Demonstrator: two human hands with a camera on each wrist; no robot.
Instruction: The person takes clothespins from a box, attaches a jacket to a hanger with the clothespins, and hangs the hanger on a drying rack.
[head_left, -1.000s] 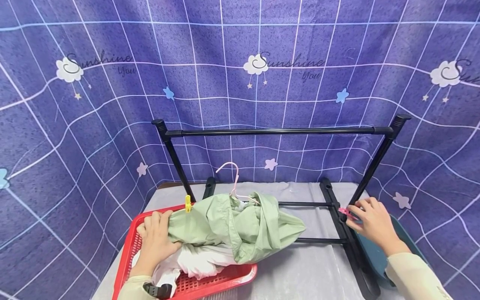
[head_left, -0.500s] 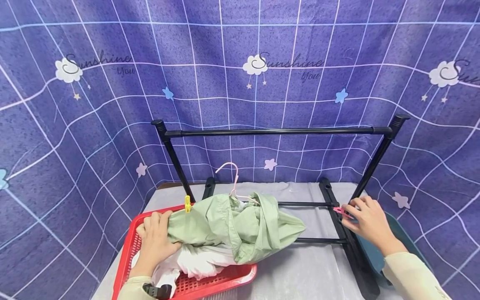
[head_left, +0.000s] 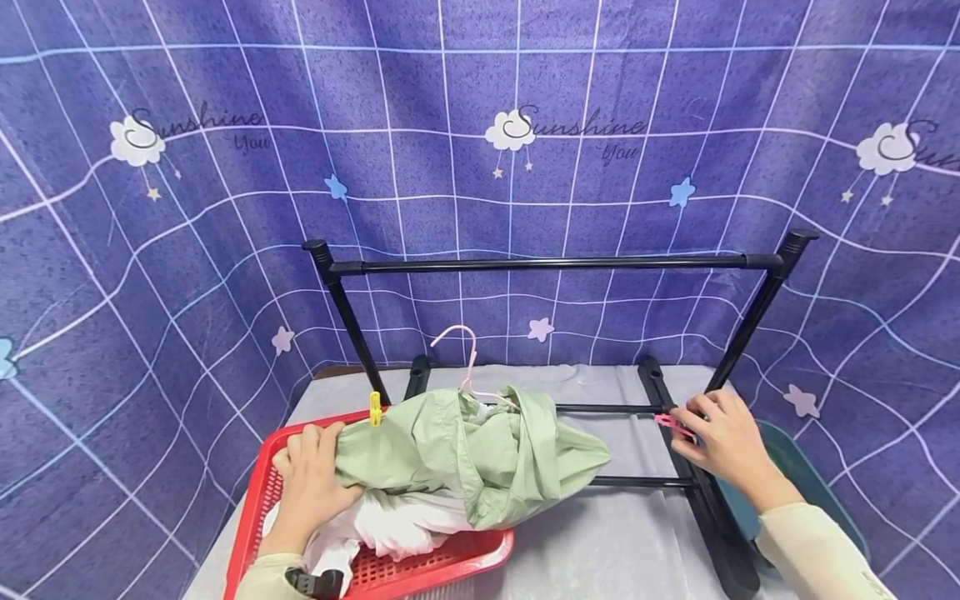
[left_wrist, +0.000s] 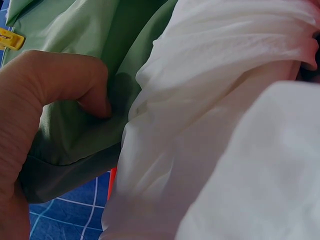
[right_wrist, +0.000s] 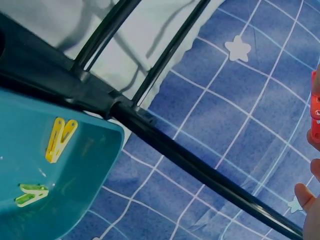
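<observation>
My left hand (head_left: 311, 479) grips the end of a pale green garment (head_left: 427, 442), thumb bent onto the cloth in the left wrist view. Close to those fingers a yellow clothespin (head_left: 375, 409) is clipped to the garment's upper edge. From the bunched cloth rises the hook of a pink hanger (head_left: 472, 358). On the right, my right hand (head_left: 723, 437) pinches a pink clothespin (head_left: 664, 422) in front of the rack's base. Only fingertips and part of that clothespin (right_wrist: 315, 107) show at the edge of the right wrist view.
Beneath the garment, a red basket (head_left: 258, 492) holds white cloth (head_left: 405, 525). A black rack (head_left: 555, 264) stands behind. At right, a teal bin (right_wrist: 85, 195) contains a yellow clothespin (right_wrist: 60, 140) and a green clothespin (right_wrist: 31, 194). A patterned blue curtain (head_left: 600, 192) hangs behind.
Holding the pink clothespin, my right hand has shifted a little leftward, away from the teal bin. The left hand and the green garment stay where they were.
</observation>
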